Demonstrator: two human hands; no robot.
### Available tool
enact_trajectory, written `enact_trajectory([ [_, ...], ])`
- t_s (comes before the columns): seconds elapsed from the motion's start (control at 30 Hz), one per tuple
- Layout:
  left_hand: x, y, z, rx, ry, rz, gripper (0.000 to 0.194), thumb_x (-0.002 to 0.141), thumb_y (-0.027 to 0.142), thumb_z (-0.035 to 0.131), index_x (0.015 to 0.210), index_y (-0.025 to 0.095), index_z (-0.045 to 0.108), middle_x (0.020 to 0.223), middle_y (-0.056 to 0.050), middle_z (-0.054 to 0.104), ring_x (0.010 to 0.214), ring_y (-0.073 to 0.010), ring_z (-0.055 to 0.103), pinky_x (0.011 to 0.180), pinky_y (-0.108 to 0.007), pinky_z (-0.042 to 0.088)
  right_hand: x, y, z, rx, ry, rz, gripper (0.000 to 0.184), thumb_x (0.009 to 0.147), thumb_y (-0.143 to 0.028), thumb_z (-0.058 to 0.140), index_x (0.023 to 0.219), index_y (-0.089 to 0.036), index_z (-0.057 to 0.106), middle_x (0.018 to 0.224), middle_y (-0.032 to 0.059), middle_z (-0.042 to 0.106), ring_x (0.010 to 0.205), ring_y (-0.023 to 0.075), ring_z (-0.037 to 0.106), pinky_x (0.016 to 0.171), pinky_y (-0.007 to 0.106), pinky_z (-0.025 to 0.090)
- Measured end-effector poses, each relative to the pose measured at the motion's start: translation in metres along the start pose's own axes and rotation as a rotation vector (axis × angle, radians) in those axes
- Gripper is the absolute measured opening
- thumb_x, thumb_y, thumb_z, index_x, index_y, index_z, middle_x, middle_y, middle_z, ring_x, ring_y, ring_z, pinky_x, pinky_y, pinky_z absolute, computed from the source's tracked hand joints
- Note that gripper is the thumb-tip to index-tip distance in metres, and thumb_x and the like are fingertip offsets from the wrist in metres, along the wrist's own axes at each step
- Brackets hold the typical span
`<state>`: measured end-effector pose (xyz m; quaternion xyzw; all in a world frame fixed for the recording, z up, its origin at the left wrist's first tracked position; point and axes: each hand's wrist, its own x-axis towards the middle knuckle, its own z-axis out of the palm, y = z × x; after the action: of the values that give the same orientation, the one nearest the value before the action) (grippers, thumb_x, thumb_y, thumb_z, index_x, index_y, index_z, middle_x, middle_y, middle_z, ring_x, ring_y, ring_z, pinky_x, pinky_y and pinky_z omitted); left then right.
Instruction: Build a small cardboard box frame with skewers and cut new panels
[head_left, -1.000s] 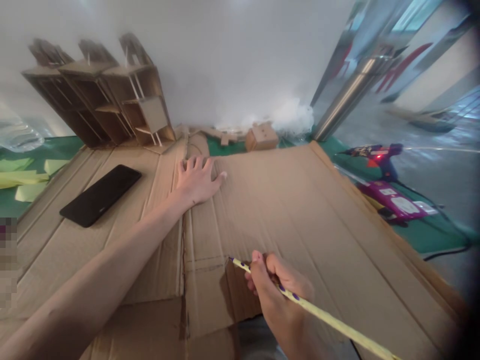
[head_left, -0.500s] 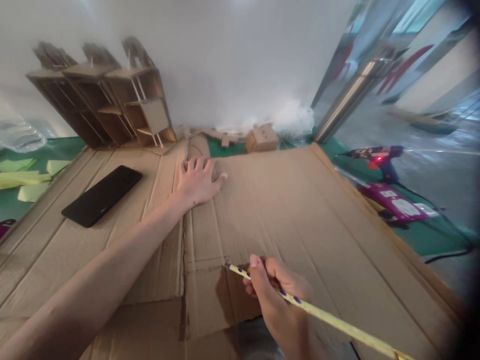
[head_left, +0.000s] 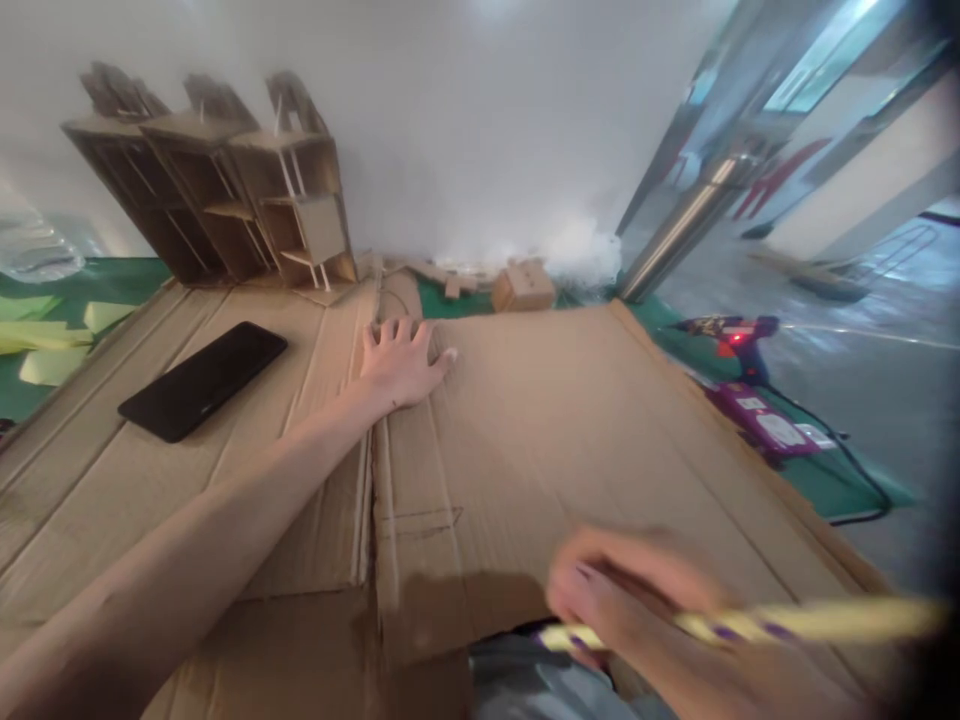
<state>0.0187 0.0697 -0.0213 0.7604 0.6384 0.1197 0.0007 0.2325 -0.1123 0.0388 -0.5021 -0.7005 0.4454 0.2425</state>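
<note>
My left hand (head_left: 405,365) lies flat on the cardboard sheet (head_left: 540,400), fingers spread, near its far edge. Blurred by motion, my right hand (head_left: 637,600) is closed around a pale yellow pencil (head_left: 825,620) with dark purple spots. The pencil's dark tip points left, low over the sheet's near edge and apart from the drawn lines. A thin pencilled outline (head_left: 424,522), narrow and long, shows on the cardboard near the seam, between my two hands.
A black phone (head_left: 206,382) rests on the left cardboard. Behind it stands a cardboard shelf model (head_left: 217,210). A small cardboard box (head_left: 523,285) sits at the back. On the right are a hot glue gun (head_left: 739,335) with a lit red light and a purple box (head_left: 769,418).
My right hand has pulled the pencil off the drawn lines, moving right and toward me. A short slanted line at the outline's right end is now uncovered. My left hand stays put.
</note>
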Motion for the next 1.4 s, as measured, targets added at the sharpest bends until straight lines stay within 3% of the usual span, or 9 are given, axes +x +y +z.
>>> enact_trajectory([
  [0.03, 0.000, 0.000, 0.000, 0.000, 0.004, -0.001, 0.060, 0.095, 0.059, 0.030, 0.140, 0.023, 0.044, 0.144, -0.013, 0.048, 0.135, -0.0363, 0.036, 0.109, -0.058, 0.022, 0.015, -0.001, 0.003, 0.012, -0.126, -0.015, 0.048, 0.094, -0.052, 0.043, 0.060, -0.020, 0.051, 0.054, -0.0004, 0.052, 0.053, 0.0117, 0.051, 0.048, 0.023, 0.034],
  [0.1, -0.002, 0.000, -0.001, 0.006, 0.013, -0.003, 0.058, 0.095, 0.058, 0.032, 0.140, 0.024, 0.044, 0.144, -0.012, 0.048, 0.134, -0.0357, 0.037, 0.109, -0.058, 0.023, 0.051, -0.002, 0.017, 0.076, -0.244, -0.099, 0.047, 0.093, -0.050, 0.046, 0.057, -0.020, 0.043, 0.051, -0.0032, 0.044, 0.048, 0.0094, 0.042, 0.046, 0.023, 0.030],
  [0.2, -0.003, 0.000, -0.002, 0.022, 0.016, -0.005, 0.058, 0.095, 0.058, 0.032, 0.140, 0.024, 0.044, 0.143, -0.012, 0.049, 0.134, -0.0348, 0.037, 0.111, -0.057, 0.022, 0.093, 0.001, 0.045, 0.158, -0.271, -0.234, 0.051, 0.089, -0.045, 0.052, 0.051, -0.020, 0.030, 0.047, -0.0070, 0.029, 0.046, 0.0069, 0.031, 0.043, 0.022, 0.023],
  [0.27, -0.003, 0.000, -0.002, 0.029, 0.015, -0.006, 0.059, 0.095, 0.059, 0.031, 0.140, 0.023, 0.044, 0.144, -0.012, 0.048, 0.135, -0.0347, 0.036, 0.112, -0.057, 0.020, 0.106, 0.005, 0.058, 0.180, -0.266, -0.282, 0.052, 0.088, -0.042, 0.054, 0.050, -0.020, 0.026, 0.046, -0.0078, 0.025, 0.045, 0.0060, 0.026, 0.042, 0.022, 0.020],
  [0.43, -0.003, 0.001, -0.001, 0.022, 0.012, -0.005, 0.058, 0.095, 0.058, 0.032, 0.140, 0.023, 0.044, 0.145, -0.012, 0.047, 0.136, -0.0348, 0.034, 0.111, -0.058, 0.020, 0.105, 0.015, 0.062, 0.209, -0.248, -0.298, 0.048, 0.089, -0.036, 0.054, 0.050, -0.019, 0.032, 0.047, -0.0073, 0.032, 0.046, 0.0056, 0.026, 0.042, 0.022, 0.020],
  [0.67, -0.003, 0.001, -0.001, 0.021, 0.019, -0.002, 0.058, 0.095, 0.058, 0.034, 0.140, 0.023, 0.044, 0.144, -0.013, 0.048, 0.135, -0.0355, 0.035, 0.110, -0.058, 0.021, 0.108, 0.018, 0.061, 0.223, -0.226, -0.396, 0.044, 0.087, -0.022, 0.047, 0.055, -0.021, 0.017, 0.051, -0.0078, 0.019, 0.048, 0.0057, 0.017, 0.043, 0.024, 0.014],
  [1.13, 0.000, 0.000, -0.001, 0.026, 0.011, 0.004, 0.057, 0.095, 0.059, 0.033, 0.141, 0.027, 0.042, 0.146, -0.010, 0.046, 0.136, -0.0338, 0.034, 0.111, -0.056, 0.020, 0.105, 0.016, 0.055, 0.220, -0.245, -0.413, 0.047, 0.089, -0.028, 0.050, 0.053, -0.021, 0.021, 0.049, -0.0074, 0.022, 0.047, 0.0059, 0.021, 0.044, 0.024, 0.016],
  [1.3, 0.000, 0.001, -0.002, 0.024, 0.010, 0.004, 0.057, 0.095, 0.059, 0.033, 0.141, 0.028, 0.042, 0.146, -0.009, 0.046, 0.136, -0.0332, 0.034, 0.110, -0.055, 0.021, 0.105, 0.017, 0.056, 0.230, -0.182, -0.370, 0.044, 0.089, -0.024, 0.046, 0.055, -0.021, 0.019, 0.050, -0.0074, 0.022, 0.047, 0.0059, 0.019, 0.044, 0.025, 0.015],
  [1.4, 0.000, 0.000, -0.001, 0.023, 0.012, 0.002, 0.058, 0.094, 0.059, 0.033, 0.141, 0.027, 0.042, 0.146, -0.010, 0.046, 0.136, -0.0338, 0.034, 0.110, -0.056, 0.022, 0.105, 0.017, 0.056, 0.226, -0.226, -0.406, 0.046, 0.089, -0.029, 0.050, 0.053, -0.021, 0.023, 0.049, -0.0074, 0.024, 0.047, 0.0058, 0.021, 0.044, 0.024, 0.016],
])
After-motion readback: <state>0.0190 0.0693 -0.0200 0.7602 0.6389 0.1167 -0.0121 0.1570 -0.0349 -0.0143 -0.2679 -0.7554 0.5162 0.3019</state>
